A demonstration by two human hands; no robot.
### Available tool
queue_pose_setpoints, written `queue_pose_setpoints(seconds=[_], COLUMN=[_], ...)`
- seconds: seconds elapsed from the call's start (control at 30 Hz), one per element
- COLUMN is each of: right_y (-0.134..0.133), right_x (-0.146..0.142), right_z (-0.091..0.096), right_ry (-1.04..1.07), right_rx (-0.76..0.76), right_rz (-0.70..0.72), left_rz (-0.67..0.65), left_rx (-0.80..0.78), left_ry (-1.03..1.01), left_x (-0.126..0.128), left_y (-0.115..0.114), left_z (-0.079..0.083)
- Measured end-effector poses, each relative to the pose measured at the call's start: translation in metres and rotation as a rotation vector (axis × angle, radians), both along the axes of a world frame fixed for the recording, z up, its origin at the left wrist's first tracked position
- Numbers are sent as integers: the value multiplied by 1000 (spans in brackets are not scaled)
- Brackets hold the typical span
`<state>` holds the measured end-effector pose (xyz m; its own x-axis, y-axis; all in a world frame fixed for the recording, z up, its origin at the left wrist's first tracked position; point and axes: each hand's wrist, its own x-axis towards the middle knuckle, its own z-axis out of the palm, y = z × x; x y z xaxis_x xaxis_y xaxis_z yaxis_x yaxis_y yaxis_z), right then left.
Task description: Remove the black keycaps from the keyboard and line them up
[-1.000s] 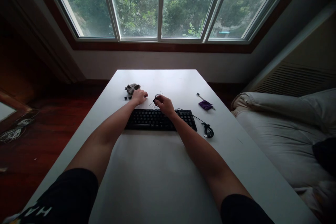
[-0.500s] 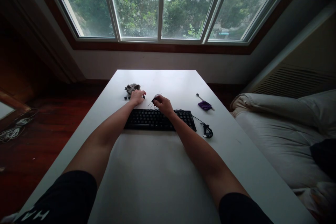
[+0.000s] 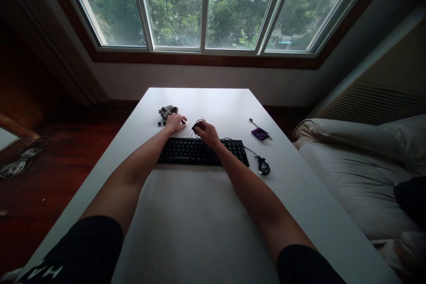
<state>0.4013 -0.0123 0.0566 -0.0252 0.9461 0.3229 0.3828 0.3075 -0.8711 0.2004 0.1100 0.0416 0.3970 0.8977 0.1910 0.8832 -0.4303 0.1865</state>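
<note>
My left hand is at the far side of the black keyboard. Its thumb and fingers curve around a small black keycap, touching the tabletop. Two or so similar keycaps lie left of that hand, near a crumpled grey cloth. Above the keyboard's back edge, my right hand pinches a small black tool with thin wire ends, which looks like a wire keycap puller. My right fingers cover part of it. Small keyboard details are too dark to read.
The white table carries a coiled keyboard cable, a purple cloth and a thin brush on its right. A sofa stands along the right side. The window wall is beyond the table, with loose cables on the floor left.
My left hand has shifted slightly to the right, and the small keycap at its fingertips has moved with it. My right hand stays almost still with the keycap puller.
</note>
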Motion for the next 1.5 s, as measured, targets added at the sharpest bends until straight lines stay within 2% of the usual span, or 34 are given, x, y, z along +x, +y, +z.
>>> queue_pose_setpoints(seconds=[0.37, 0.9, 1.13, 1.4, 1.5], right_y=[0, 3, -1, -1, -1], right_x=[0, 0, 0, 1, 1], right_z=[-4, -8, -1, -1, 0], right_ry=[25, 34, 38, 37, 39], right_rx=[-16, -31, -48, -55, -54], right_rz=[13, 8, -4, -1, -8], left_rz=[-26, 18, 13, -63, -17], left_rx=[11, 8, 13, -1, 25], left_ry=[16, -11, 7, 4, 0], left_x=[-1, 0, -1, -2, 0], left_y=[-1, -3, -3, -2, -4], left_z=[1, 1, 0, -1, 0])
